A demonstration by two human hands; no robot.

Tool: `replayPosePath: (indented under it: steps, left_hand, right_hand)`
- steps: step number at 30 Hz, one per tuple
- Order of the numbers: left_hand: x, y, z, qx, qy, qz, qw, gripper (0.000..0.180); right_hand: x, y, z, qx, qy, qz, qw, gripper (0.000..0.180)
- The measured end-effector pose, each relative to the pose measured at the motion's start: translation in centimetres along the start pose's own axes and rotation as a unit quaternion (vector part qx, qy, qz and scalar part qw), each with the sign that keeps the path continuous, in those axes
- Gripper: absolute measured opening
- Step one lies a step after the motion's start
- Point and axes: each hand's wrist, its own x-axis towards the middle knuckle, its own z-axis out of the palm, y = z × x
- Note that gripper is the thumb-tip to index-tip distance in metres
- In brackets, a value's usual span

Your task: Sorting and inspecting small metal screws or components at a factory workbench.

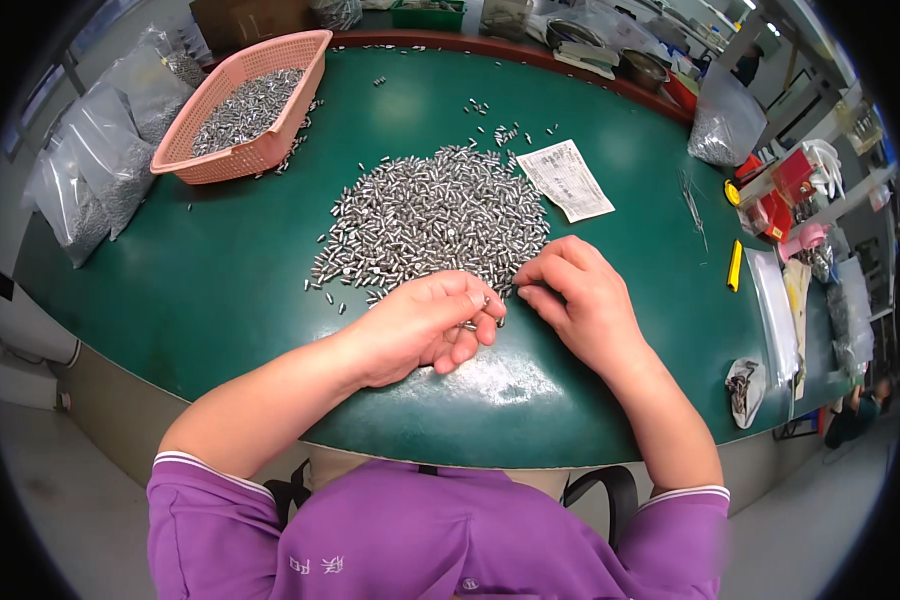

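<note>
Sorting step in hand, by judgement. Left hand (422,325) curled, pinching few metal pins (470,325). Right hand (575,295) fingertips pressed together at pile (435,215) near edge on green table (220,290). Next: careful single-pin pickup likely required.

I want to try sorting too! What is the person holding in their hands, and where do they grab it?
The left hand pinches a small metal pin between fingertips; which part is too small to tell. The right hand touches the pin pile's edge.

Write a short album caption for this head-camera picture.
Two bare hands, left hand and right hand, pick at the near edge of a pile of small metal pins on a green table.
</note>
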Motion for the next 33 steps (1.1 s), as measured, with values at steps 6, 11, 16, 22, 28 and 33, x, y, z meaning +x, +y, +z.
replayPosePath:
  steps: [6,11,16,22,28,33]
  left_hand:
    - [-0.1,0.3,0.2,-0.027,0.026,-0.008,0.999,0.026]
    - [-0.1,0.4,0.3,0.006,0.028,-0.01,1.0,0.023]
    - [-0.2,0.0,0.6,0.082,0.041,-0.011,0.996,0.025]
    - [-0.2,-0.1,0.6,0.076,0.035,0.001,0.996,0.022]
    - [0.0,-0.1,0.3,0.016,0.022,-0.003,1.0,0.021]
    - [-0.2,0.2,0.4,-0.005,0.031,-0.019,0.999,0.023]
  right_hand:
    - [0.0,0.2,0.0,-0.038,-0.05,-0.035,0.997,0.014]
    - [-0.1,0.2,0.3,-0.027,-0.049,-0.026,0.998,0.014]
    - [0.1,-0.9,0.2,0.066,-0.011,-0.047,0.997,0.016]
    - [0.0,-1.7,0.7,0.081,0.004,-0.063,0.995,0.014]
    - [0.0,-0.5,0.8,0.003,0.017,-0.009,1.0,0.014]
    - [0.0,-0.1,1.0,-0.023,-0.006,-0.013,1.0,0.016]
